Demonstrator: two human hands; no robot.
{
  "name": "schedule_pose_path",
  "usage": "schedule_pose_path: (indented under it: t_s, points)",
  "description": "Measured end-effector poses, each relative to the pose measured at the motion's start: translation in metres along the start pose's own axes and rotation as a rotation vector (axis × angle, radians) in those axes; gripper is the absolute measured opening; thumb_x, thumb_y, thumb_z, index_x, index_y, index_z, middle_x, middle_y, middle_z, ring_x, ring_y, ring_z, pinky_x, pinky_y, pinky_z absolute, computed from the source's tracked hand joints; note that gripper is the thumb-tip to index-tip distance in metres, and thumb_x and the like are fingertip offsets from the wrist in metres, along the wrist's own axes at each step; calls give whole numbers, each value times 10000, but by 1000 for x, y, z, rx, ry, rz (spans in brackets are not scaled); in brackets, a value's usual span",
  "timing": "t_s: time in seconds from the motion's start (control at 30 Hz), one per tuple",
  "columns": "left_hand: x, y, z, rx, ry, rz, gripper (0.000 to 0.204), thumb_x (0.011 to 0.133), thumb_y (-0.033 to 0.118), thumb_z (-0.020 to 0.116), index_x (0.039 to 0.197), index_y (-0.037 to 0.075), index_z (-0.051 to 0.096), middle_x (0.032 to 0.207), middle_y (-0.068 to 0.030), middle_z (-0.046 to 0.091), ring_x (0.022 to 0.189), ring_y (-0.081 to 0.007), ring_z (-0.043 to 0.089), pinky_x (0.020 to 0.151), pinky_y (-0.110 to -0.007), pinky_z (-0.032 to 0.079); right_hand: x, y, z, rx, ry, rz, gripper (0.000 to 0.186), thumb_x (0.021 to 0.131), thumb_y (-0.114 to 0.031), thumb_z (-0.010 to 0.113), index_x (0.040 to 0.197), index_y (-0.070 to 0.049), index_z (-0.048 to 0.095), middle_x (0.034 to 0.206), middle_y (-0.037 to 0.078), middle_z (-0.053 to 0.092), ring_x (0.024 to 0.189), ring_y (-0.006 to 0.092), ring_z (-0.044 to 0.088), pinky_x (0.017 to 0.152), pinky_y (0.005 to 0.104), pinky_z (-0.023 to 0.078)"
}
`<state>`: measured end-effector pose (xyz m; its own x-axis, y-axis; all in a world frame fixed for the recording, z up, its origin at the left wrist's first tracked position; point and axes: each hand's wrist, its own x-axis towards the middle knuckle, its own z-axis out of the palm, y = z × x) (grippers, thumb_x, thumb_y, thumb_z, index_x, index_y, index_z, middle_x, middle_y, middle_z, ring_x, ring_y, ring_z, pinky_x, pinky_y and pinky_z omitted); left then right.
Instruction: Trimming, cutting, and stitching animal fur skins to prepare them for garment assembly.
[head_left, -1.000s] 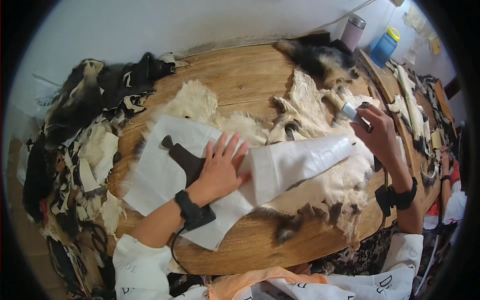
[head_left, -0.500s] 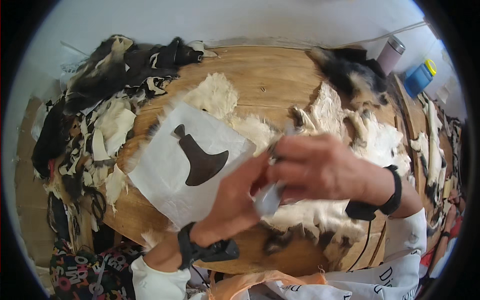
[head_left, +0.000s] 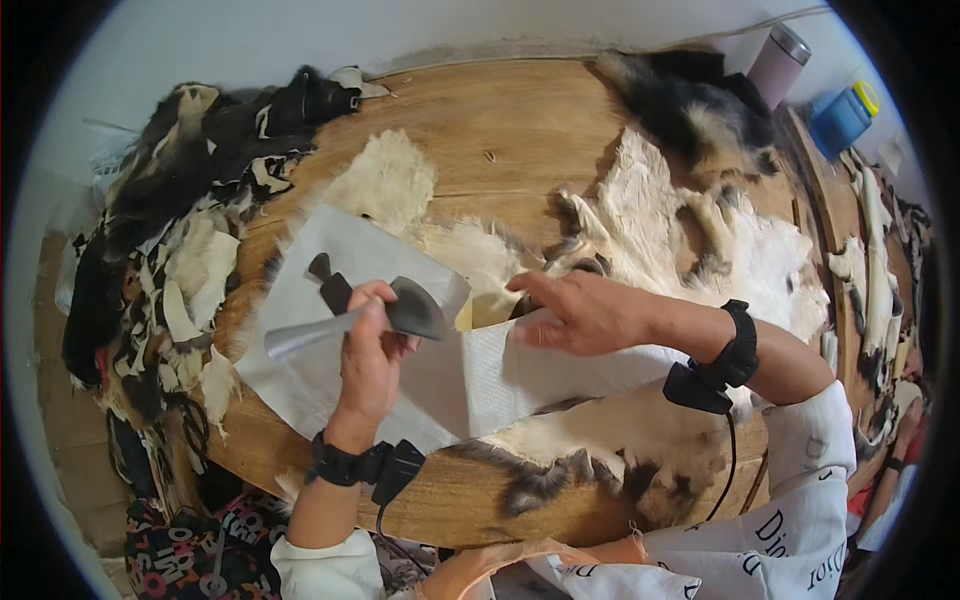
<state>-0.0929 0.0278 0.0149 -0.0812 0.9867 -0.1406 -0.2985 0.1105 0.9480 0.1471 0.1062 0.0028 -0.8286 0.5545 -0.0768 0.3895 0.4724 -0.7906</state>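
Note:
My left hand (head_left: 368, 365) is closed on a grey metal tool (head_left: 318, 332) with a long tapered handle and a dark, rounded, blade-like head. It hovers over a white sheet (head_left: 300, 375) on the wooden table. Beneath it lies a dark axe-shaped piece (head_left: 335, 290); its narrow end shows, and my hand and the tool hide the rest. My right hand (head_left: 585, 312) is beside the sheet's right part, thumb and index finger apart, with no held thing visible. Just behind it, a dark curved object (head_left: 590, 266) is partly hidden; its kind is unclear.
Pale hides (head_left: 640, 205) spread across the wooden table (head_left: 470, 110). Dark fur and leather scraps (head_left: 185, 190) pile up on the left. Dark fur (head_left: 695, 115), a pink flask (head_left: 779, 66) and a blue bottle (head_left: 842, 122) stand or lie far right. Another person's hand (head_left: 908, 415) shows at the right edge.
My hands, close together before around a blurred grey object, have parted. The left has moved left with the grey tool. White sheet now extends farther right, below my right hand.

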Motion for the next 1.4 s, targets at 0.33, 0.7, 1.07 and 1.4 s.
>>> schedule_pose_path:
  t_s: [0.33,0.7,1.07,1.4]
  points:
    - [11,-14,6,291,-156,-93,181,921,222,438,1015,68,425,828,-14,467,724,-81,453,682,-224,397,-70,-25,-52,-3,-1037,233,362,907,-310,443,763,-25,615,618,131,605,598,289,584,594,373,452]
    - [5,-25,30,578,-227,-37,230,892,234,489,1003,42,429,733,-20,456,688,-86,430,637,-245,383,31,15,-15,-396,111,-484,106,749,-126,551,769,-23,557,799,94,535,752,283,570,622,367,478]
    - [6,-35,34,663,-174,41,260,878,244,548,992,30,453,754,-48,488,701,-126,457,638,-270,399,37,42,-9,-514,63,-751,117,695,-156,548,648,-50,551,747,67,519,762,226,536,641,313,487]
    - [5,-38,44,913,-184,183,388,803,321,652,965,22,465,824,-98,470,743,-218,484,673,-316,409,44,44,-7,-409,54,-756,139,685,-169,572,655,-41,526,711,76,512,742,248,547,610,335,481]
